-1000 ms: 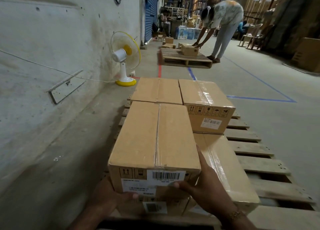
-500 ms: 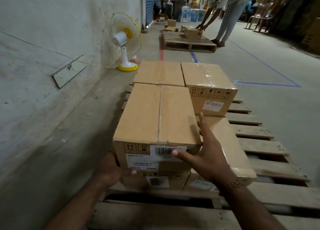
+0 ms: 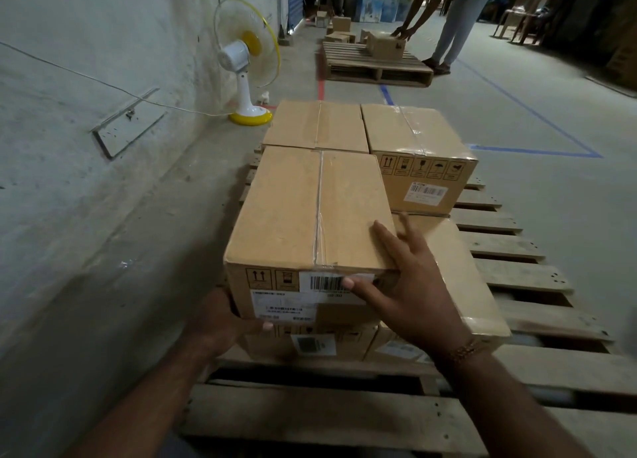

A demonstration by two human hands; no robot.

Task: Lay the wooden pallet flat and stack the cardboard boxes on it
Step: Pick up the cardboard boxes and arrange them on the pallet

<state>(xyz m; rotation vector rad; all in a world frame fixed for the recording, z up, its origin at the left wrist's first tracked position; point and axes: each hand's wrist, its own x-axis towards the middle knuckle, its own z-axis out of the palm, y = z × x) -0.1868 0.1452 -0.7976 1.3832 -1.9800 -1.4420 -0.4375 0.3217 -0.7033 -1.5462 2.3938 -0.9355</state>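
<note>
Gripping: both hands are on the near top box (image 3: 310, 212), a cardboard carton on the second layer of the stack.
Left hand (image 3: 220, 323): cupped around the lower left corner of the box's label face, thumb tip lying along the bottom edge.
Right hand (image 3: 410, 295): spread wide over the near right corner, fingers up on the lid, thumb pressed across the barcode label (image 3: 331, 281).
Box under the hands: a lower carton (image 3: 310, 342) carries the held one; only its front face shows, just below the left thumb.
Right of the right hand: a single-layer carton (image 3: 465, 278) wrapped in clear tape, lower than the held box and touching its side.
Beyond the hands: two more cartons side by side, the left one (image 3: 317, 126) butted against the held box, the right one (image 3: 413, 140) showing handling symbols and a barcode.
Wooden pallet (image 3: 517, 261): lying flat on the concrete floor (image 3: 517, 119), bare slats to the right of the hands and nearest the person.
Left of the left hand: a grey wall (image 3: 103, 43), with a white and yellow pedestal fan (image 3: 246, 57) farther off.
Far ahead: a second pallet (image 3: 375, 64) where another person (image 3: 458, 19) bends over a small box (image 3: 384, 45).
</note>
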